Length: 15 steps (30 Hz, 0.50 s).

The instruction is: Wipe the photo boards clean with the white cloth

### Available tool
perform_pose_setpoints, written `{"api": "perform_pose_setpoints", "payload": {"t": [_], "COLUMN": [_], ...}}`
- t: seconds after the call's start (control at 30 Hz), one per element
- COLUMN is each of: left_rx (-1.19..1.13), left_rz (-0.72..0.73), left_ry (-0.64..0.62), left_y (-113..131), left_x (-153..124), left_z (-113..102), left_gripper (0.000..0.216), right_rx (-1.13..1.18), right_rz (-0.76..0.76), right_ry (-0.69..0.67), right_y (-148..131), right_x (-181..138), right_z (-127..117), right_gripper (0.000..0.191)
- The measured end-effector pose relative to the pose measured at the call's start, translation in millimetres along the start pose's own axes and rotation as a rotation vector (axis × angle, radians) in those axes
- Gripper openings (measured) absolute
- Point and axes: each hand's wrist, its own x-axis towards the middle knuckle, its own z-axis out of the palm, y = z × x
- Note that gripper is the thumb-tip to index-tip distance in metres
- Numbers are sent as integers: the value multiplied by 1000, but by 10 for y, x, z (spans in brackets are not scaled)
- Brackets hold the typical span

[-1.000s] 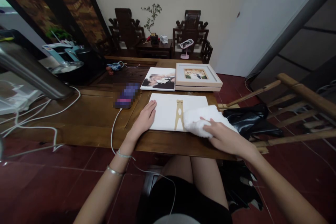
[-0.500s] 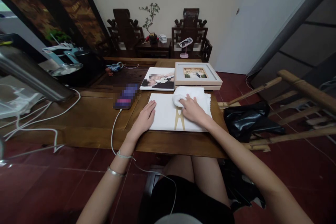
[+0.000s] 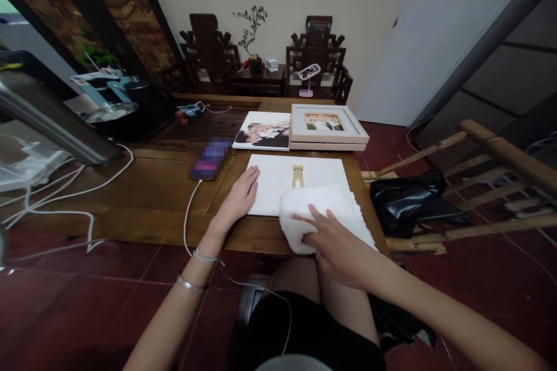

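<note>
A white board (image 3: 278,179) with a tan stand piece (image 3: 297,175) lies flat on the wooden table (image 3: 143,191) in front of me. My left hand (image 3: 238,197) rests flat on the board's left edge, fingers stretched out. My right hand (image 3: 335,243) presses down on a white cloth (image 3: 319,214) that covers the board's near right corner and hangs over the table's front edge.
Behind the board lie a photo print (image 3: 264,130) and a stacked picture frame (image 3: 327,125). A phone (image 3: 210,157) with a white cable sits to the left. A black bag (image 3: 418,200) and bamboo chair (image 3: 500,185) stand at the right. More cables trail at far left.
My right hand has drawn the cloth from the board's far edge down toward me to its near edge. The left hand has stayed on the board.
</note>
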Motion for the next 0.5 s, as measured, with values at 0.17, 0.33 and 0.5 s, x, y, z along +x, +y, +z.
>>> {"api": "perform_pose_setpoints", "payload": {"t": [0.17, 0.33, 0.5], "left_rx": [13, 18, 18], "left_rz": [5, 8, 8], "left_ry": [-2, -11, -5], "left_y": [-17, -26, -37], "left_x": [6, 7, 5], "left_z": [2, -2, 3], "left_gripper": [46, 47, 46], "right_rx": [64, 24, -19], "right_rz": [17, 96, 193], "right_ry": [59, 244, 365], "right_y": [275, 681, 808], "right_x": [164, 642, 1022], "right_z": [-46, -84, -148], "right_gripper": [47, 45, 46]}}
